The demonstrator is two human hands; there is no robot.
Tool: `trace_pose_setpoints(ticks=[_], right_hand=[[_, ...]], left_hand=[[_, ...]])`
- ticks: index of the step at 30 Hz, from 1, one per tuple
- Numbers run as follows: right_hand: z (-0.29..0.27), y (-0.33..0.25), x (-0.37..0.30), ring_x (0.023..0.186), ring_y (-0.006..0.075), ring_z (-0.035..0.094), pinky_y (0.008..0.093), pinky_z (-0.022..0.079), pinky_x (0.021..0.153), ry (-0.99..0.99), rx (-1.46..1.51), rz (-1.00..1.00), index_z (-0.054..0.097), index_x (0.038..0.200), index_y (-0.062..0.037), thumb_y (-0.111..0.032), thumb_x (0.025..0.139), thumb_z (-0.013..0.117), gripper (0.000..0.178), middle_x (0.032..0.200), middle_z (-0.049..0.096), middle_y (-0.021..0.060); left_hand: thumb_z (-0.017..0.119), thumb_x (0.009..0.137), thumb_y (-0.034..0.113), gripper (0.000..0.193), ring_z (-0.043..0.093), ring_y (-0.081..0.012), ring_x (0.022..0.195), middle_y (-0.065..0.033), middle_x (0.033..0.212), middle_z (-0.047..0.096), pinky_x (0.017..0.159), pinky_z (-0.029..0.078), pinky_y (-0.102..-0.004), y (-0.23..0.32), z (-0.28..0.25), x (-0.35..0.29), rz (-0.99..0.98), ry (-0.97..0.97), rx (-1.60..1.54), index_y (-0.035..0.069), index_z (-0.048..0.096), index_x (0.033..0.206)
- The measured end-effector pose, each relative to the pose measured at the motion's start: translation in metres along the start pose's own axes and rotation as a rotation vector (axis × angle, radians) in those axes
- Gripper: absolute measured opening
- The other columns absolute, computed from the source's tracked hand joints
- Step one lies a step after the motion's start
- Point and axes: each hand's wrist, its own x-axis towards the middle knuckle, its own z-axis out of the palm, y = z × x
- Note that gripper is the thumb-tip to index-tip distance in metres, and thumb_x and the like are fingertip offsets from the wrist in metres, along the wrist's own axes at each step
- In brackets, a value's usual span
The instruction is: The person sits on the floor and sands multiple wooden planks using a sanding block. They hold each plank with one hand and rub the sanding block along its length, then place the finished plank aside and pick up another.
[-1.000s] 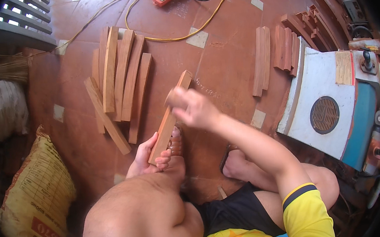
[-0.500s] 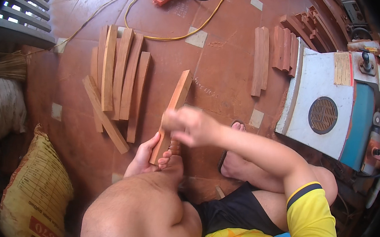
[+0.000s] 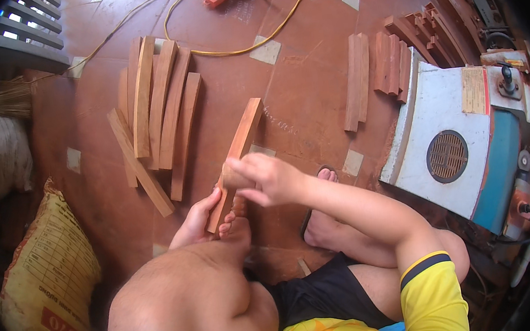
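Wooden bar in left hand, under right hand.

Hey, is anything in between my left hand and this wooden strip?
Nothing visible: your left hand grips the wooden strip directly near its lower end; your right hand is farther up.

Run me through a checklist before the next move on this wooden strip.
1. Left hand gripping the wooden strip: ok, near its lower end.
2. Right hand grasp: cannot tell, its curled fingers hide the contact.
3. Strip's far end clear of the loose strips: ok, bare floor shows between.
4. Yellow cord away from both hands: ok, it lies beyond the strip's far end.
5. Strip's underside: cannot tell, faces away.
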Motion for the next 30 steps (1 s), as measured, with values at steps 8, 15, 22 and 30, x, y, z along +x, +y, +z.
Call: trace_pose_setpoints(ticks=[8, 15, 22, 30], right_hand=[[-0.037, 0.094, 0.016, 0.085, 0.0409, 0.071, 0.0464, 0.059, 0.074, 0.360, -0.203, 0.473, 0.059, 0.140, -0.0041, -0.027, 0.089, 0.081, 0.060, 0.100, 0.069, 0.0225], [0.001, 0.007, -0.002, 0.105, 0.0385, 0.070, 0.0471, 0.057, 0.096, -0.021, 0.095, -0.010, 0.058, 0.144, -0.0049, -0.021, 0.078, 0.088, 0.074, 0.119, 0.070, 0.0231], [-0.035, 0.096, 0.034, 0.092, 0.0394, 0.071, 0.0453, 0.058, 0.082, 0.299, -0.233, 0.402, 0.059, 0.140, -0.0016, -0.025, 0.090, 0.081, 0.059, 0.105, 0.070, 0.0246], [-0.007, 0.036, 0.003, 0.097, 0.0366, 0.068, 0.0437, 0.057, 0.088, 0.057, 0.060, -0.060, 0.056, 0.148, -0.0032, -0.014, 0.081, 0.087, 0.075, 0.111, 0.067, 0.0192]], left_hand=[[0.049, 0.112, 0.042, 0.041, 0.057, -0.0153, 0.066, -0.0101, 0.094, 0.064, 0.048, 0.044, -0.0281, 0.000, 0.020, 0.001, 0.057, 0.063, 0.042, 0.012, 0.054, 0.140], [0.048, 0.111, 0.053, 0.046, 0.052, -0.0159, 0.056, -0.0091, 0.082, 0.060, 0.050, 0.042, -0.0280, -0.004, -0.005, 0.005, 0.010, 0.078, 0.134, 0.017, 0.057, 0.138], [0.048, 0.111, 0.053, 0.044, 0.053, -0.0161, 0.056, -0.0086, 0.082, 0.060, 0.052, 0.043, -0.0280, 0.002, 0.004, 0.003, 0.011, -0.021, 0.107, 0.018, 0.058, 0.135], [0.043, 0.112, 0.054, 0.043, 0.052, -0.0168, 0.054, -0.0102, 0.080, 0.059, 0.050, 0.043, -0.0279, -0.001, -0.012, 0.006, -0.020, 0.006, 0.021, 0.020, 0.055, 0.136]])
